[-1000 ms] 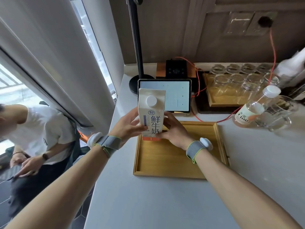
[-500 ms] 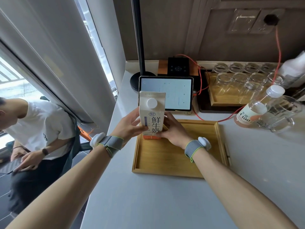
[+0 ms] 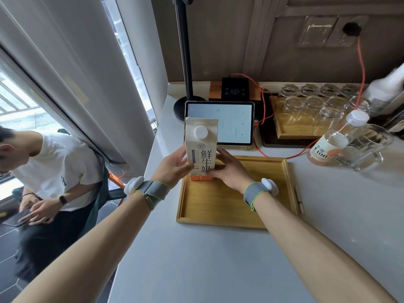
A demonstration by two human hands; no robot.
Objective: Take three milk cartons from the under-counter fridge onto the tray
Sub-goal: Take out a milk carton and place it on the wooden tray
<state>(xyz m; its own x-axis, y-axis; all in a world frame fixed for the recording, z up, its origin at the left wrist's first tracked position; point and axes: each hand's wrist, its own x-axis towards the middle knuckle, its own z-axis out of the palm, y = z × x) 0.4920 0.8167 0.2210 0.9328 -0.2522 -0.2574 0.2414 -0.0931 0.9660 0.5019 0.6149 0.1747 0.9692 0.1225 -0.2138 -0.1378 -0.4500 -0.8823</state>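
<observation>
i am holding the milk carton (image 3: 201, 149) upright between my hands, its long axis standing vertical, cap facing me. my left hand (image 3: 173, 166) is wrapping its left side and my right hand (image 3: 228, 171) is gripping its right side near the base; both are equally close. the carton's orange bottom is sitting at the far left corner of the wooden tray (image 3: 236, 215), touching it or just above, i cannot tell which. the tray is lying on the table (image 3: 196, 263) and is holding nothing else, so i judge two cartons are remaining.
</observation>
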